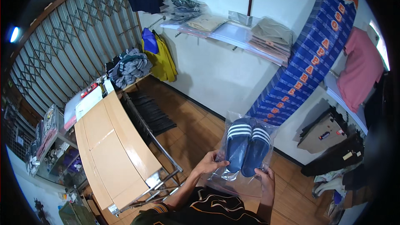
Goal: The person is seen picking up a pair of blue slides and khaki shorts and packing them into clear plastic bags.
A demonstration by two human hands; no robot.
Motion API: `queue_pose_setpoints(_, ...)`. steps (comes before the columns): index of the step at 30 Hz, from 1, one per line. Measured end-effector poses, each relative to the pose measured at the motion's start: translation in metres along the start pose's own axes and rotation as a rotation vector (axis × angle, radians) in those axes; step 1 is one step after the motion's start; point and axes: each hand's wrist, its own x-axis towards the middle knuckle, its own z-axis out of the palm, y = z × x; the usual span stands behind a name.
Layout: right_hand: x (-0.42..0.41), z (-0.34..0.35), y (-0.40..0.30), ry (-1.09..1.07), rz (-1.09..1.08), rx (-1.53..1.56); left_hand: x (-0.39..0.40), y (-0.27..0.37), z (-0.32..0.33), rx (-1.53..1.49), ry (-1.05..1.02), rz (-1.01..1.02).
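Observation:
A pair of dark blue slide sandals (239,150) with white-striped straps lies side by side inside a clear plastic bag (228,174). My left hand (210,163) grips the bag at its left side, the thumb near one sandal's heel. On the lower right, my right hand (265,179) pinches the bag by the other heel. The bag is held up in front of my body, above the wooden-toned floor. Loose plastic hangs below the sandals, towards my dark shirt (212,207).
To the left stands a cardboard-topped table (117,153) on a metal frame. Grey clothes (132,68) are heaped beyond it. A wall shelf (218,34) carries bagged garments; a blue printed banner (306,59) hangs beside it. Trousers (325,134) hang at right. A folding metal gate (72,43) closes the far left.

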Motion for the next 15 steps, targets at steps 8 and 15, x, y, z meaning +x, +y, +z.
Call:
queue_pose_setpoints(8, 0.131, 0.083, -0.023, -0.225, -0.004, -0.118, 0.051, 0.041, -0.066, 0.020, 0.323, -0.075)
queue_pose_setpoints(15, 0.253, 0.183, -0.060, -0.531, -0.081, -0.160, 0.119, 0.069, -0.140, 0.044, 0.553, -0.041)
